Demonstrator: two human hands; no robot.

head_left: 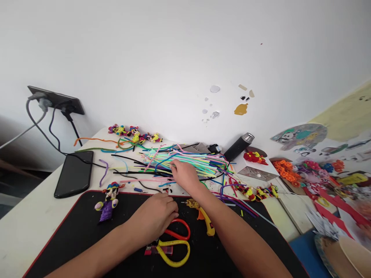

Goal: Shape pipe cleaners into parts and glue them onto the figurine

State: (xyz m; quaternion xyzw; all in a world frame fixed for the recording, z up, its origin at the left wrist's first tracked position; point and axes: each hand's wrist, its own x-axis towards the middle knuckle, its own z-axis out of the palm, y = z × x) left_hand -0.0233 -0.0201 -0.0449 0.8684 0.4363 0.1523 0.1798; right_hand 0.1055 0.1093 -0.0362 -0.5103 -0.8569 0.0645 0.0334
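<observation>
My right hand (183, 173) reaches over the pile of coloured pipe cleaners (185, 160), its fingers curled at the pile's near edge; what they pinch, if anything, is too small to make out. Above the black mat (124, 266), my left hand (159, 214) is bent with its fingers together, and whatever it holds is hidden. Just beside and below it lie scissors (189, 251) with one red and one yellow handle. A yellow glue gun (206, 221) rests by my right forearm. On the mat's left part lies a purple pipe-cleaner doll (106, 204).
A black phone (74, 174) lies at the left, with cables running to a wall socket (56, 101). More small dolls (135, 135) lie along the wall. At the right are a black bottle (238, 147), a white box (257, 170) and orange pieces (286, 172).
</observation>
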